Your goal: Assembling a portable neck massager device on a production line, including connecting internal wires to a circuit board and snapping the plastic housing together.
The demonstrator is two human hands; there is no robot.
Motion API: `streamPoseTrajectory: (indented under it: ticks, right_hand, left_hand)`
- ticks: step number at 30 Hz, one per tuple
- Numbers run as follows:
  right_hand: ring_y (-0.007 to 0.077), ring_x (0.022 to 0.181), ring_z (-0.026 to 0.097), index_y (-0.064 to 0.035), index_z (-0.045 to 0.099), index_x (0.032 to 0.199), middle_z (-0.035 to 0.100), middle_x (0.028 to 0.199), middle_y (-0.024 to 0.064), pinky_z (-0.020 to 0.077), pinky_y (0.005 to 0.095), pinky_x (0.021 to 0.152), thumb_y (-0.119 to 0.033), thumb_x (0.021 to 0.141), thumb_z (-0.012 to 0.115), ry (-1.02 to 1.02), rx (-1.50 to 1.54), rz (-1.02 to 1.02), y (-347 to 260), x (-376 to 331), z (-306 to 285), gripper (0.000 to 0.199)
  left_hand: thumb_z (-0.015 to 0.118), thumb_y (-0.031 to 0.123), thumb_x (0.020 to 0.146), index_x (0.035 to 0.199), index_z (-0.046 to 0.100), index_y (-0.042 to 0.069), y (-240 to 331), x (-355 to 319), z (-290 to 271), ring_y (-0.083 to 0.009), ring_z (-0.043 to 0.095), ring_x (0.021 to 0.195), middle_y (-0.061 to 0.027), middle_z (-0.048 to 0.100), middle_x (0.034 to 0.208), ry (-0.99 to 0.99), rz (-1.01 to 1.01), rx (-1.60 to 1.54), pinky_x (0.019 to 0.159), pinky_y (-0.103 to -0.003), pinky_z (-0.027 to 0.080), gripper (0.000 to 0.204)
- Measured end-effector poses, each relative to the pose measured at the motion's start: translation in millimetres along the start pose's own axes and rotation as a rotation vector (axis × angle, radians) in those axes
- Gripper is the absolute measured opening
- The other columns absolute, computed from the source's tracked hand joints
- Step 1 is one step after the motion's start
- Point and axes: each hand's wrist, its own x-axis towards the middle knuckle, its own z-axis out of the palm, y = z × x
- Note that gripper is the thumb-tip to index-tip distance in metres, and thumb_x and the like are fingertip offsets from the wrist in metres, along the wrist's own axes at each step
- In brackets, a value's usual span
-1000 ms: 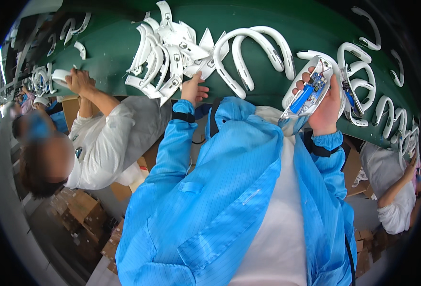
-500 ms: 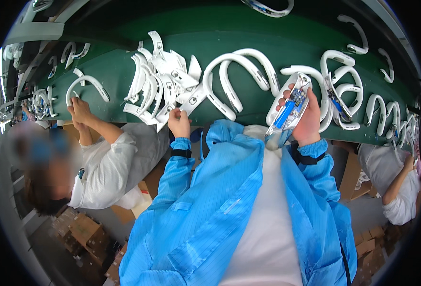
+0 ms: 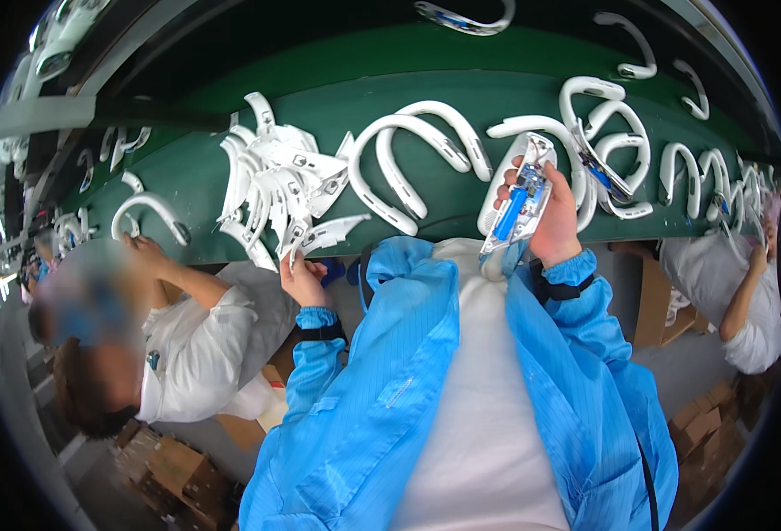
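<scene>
R hand [image 3: 554,226] grips open white curved part w/ blue insert [image 3: 519,202], near edge of green surface [image 3: 346,115]. L hand [image 3: 302,279] touches white shell piece [image 3: 324,237] below heap of white shells [image 3: 271,181]. Co-worker's hand [image 3: 138,248] far left.

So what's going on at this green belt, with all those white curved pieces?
A person in a blue coat stands at a green conveyor belt. Their right hand holds an open white curved part with blue inside. Their left hand touches a heap of white shell pieces. Co-workers in white work on either side.
</scene>
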Motion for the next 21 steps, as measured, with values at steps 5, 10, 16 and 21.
streamPoseTrajectory:
  ticks: [5, 10, 16, 21]
  right_hand:
    - [0.0244, 0.078, 0.059, -0.0029, 0.051, 0.11, 0.058, 0.087, 0.0103, 0.0513, 0.0364, 0.07, -0.034, 0.091, 0.041, -0.028, -0.127, 0.04, 5.6, 5.4, 2.0, 0.037]
    - [0.0206, 0.08, 0.062, -0.0008, 0.051, 0.112, 0.061, 0.092, 0.012, 0.0527, 0.0335, 0.072, -0.03, 0.086, 0.055, -0.206, -0.323, 0.21, 18.9, 19.6, 17.7, 0.039]
    - [0.0191, 0.095, 0.06, -0.0001, 0.049, 0.12, 0.061, 0.106, 0.0126, 0.0485, 0.0313, 0.085, -0.017, 0.079, 0.066, -0.362, -0.422, 0.313, 39.2, 24.0, 32.3, 0.048]
    - [0.0174, 0.096, 0.059, 0.0009, 0.048, 0.121, 0.06, 0.107, 0.0103, 0.047, 0.0299, 0.086, -0.012, 0.067, 0.077, -0.318, -0.673, 0.3, 34.8, 14.6, 53.7, 0.063]
  left_hand:
    - [0.05, 0.014, 0.088, 0.096, 0.054, 0.008, 68.0, -31.3, 9.9, -0.0158, 0.051, 0.072, -0.0054, 0.055, 0.084, -0.261, 0.01, -0.533, 0.056, -0.03, 0.039, 0.011]
    - [0.053, 0.031, 0.087, 0.089, 0.051, 0.01, 108.7, -33.1, 74.8, -0.0222, 0.054, 0.077, -0.0114, 0.057, 0.081, -0.976, -0.196, -0.764, 0.07, -0.033, 0.042, 0.022]
    - [0.051, 0.028, 0.09, 0.085, 0.05, 0.009, 81.4, -21.8, 137.8, -0.0239, 0.054, 0.074, -0.0114, 0.052, 0.077, -1.442, -0.401, -0.794, 0.069, -0.039, 0.047, 0.02]
    - [0.047, 0.017, 0.089, 0.115, 0.05, 0.003, 99.3, -43.5, 160.7, -0.0119, 0.052, 0.063, -0.0106, 0.059, 0.087, -1.192, -0.503, -0.583, 0.057, -0.023, 0.046, 0.03]
